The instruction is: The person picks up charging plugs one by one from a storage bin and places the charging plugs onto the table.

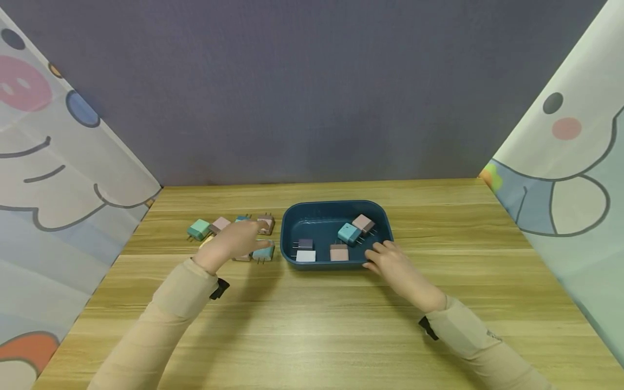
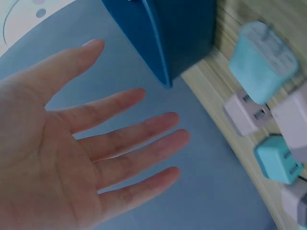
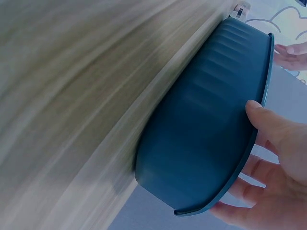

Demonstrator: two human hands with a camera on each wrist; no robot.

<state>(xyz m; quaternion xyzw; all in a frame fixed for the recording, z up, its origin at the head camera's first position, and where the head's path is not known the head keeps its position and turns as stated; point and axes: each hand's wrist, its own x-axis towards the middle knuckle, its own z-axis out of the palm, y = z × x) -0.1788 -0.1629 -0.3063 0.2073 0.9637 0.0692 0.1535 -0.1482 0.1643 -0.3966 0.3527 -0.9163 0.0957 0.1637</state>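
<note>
A dark blue plastic bin [image 1: 312, 266] stands on the table, with several two-pin USB wall chargers lying in it, among them a light blue charger [image 1: 348, 233], a white charger [image 1: 305, 256] and a dark purple charger [image 1: 305, 244]. At its front right corner my right hand [image 1: 402, 273] grips the rim, thumb [image 3: 259, 112] on the outer wall and fingers over the inside. My left hand [image 1: 234, 244] hovers over loose chargers left of the bin, its fingers spread and straight in the left wrist view and nothing in the palm [image 2: 53, 163].
Around the left hand lie a green charger [image 1: 199, 229], a pink charger [image 1: 220, 224], a brownish-pink charger [image 1: 265, 223] and a blue charger [image 1: 263, 252], others partly covered by it. A grey panel [image 1: 317, 97] rises behind the wooden table [image 1: 312, 325], cartoon-print sheets [image 1: 575, 162] at the sides.
</note>
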